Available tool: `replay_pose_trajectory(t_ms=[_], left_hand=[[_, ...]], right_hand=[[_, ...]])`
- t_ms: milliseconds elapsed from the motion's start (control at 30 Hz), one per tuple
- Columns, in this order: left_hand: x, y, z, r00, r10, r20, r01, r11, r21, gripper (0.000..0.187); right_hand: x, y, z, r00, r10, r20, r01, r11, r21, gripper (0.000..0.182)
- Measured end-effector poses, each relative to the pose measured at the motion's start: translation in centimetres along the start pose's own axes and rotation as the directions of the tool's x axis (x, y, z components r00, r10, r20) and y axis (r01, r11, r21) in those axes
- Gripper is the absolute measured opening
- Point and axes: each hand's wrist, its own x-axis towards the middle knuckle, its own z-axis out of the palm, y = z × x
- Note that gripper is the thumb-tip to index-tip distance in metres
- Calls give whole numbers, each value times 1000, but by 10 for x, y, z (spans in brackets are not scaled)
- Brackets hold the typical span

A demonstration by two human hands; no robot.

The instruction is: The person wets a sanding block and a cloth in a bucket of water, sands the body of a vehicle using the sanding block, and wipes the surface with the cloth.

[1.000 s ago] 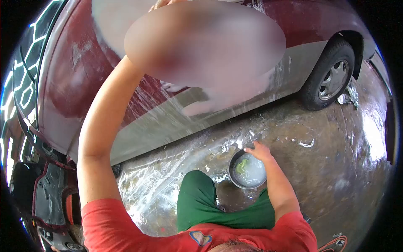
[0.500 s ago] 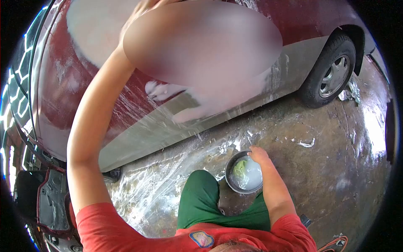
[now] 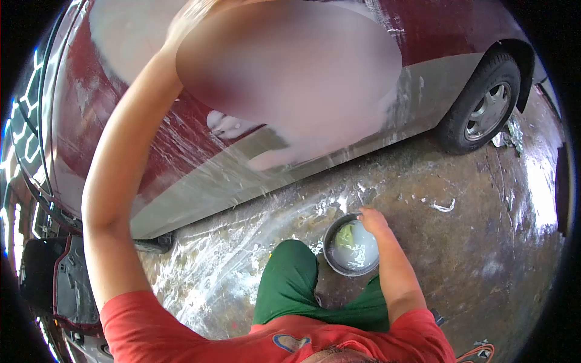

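Observation:
At the top of the head view my left hand (image 3: 192, 17) is raised against the car's side panel (image 3: 200, 142). It is smeared by motion, and a blurred oval hides part of it, so its fingers and anything under them cannot be made out. Lower right, my right hand (image 3: 372, 220) grips the rim of a round grey bowl (image 3: 328, 255) on the floor, between my knees and the car. Cloudy whitish liquid (image 3: 363, 249) fills the bowl, with a yellow-green piece (image 3: 345, 236) in it. Pale filler-like patches (image 3: 327, 136) cover part of the maroon and grey panel.
A car wheel (image 3: 488, 112) stands at the right, with crumpled foil (image 3: 514, 136) behind it. White streaks and wet patches mark the concrete floor (image 3: 423, 181). An orange cable (image 3: 478, 353) lies at lower right. Dark car parts (image 3: 78, 284) are at the left.
My left hand and forearm have moved a little to the left along the panel. My right hand still holds the bowl's rim, and the yellow-green piece looks slightly shifted in the liquid.

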Motion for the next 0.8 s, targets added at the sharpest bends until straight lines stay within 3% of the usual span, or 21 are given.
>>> replay_pose_trajectory(t_ms=[100,133,200,267,367,467,567,600,667,733,800], left_hand=[[61,24,-16,939,258,-229,-235,964,120,44],[49,16,-21,952,276,-132,-265,960,94,45],[-27,-9,-17,976,178,-129,-152,971,185,48],[-111,-37,-15,974,136,-181,-109,982,154,47],[-97,-29,-12,966,141,-215,-114,985,132,46],[33,10,-21,953,279,-118,-269,958,95,46],[62,19,-22,942,306,-135,-287,947,142,45],[42,9,-28,957,290,-27,-288,957,42,46],[-40,-12,-26,965,223,-137,-206,971,124,47],[-109,-41,-18,976,174,-134,-158,980,121,49],[-91,-34,-18,969,211,-128,-201,976,84,51]], right_hand=[[-2,3,6,1000,-2,-19,2,1000,28,44],[1,2,0,1000,11,-27,-11,999,30,44],[-3,-2,1,1000,7,-25,-6,1000,11,43],[-2,-4,2,1000,13,-20,-13,1000,2,42],[-3,0,9,1000,19,-4,-19,1000,-12,42],[2,3,7,1000,-8,-14,7,1000,-16,42],[1,-5,0,1000,18,-13,-18,999,45,41],[0,-6,1,1000,16,-17,-15,999,36,41],[1,-3,4,1000,23,-10,-23,1000,22,39],[1,0,6,999,46,16,-46,999,9,38],[2,3,11,999,40,-3,-40,999,-5,37]])
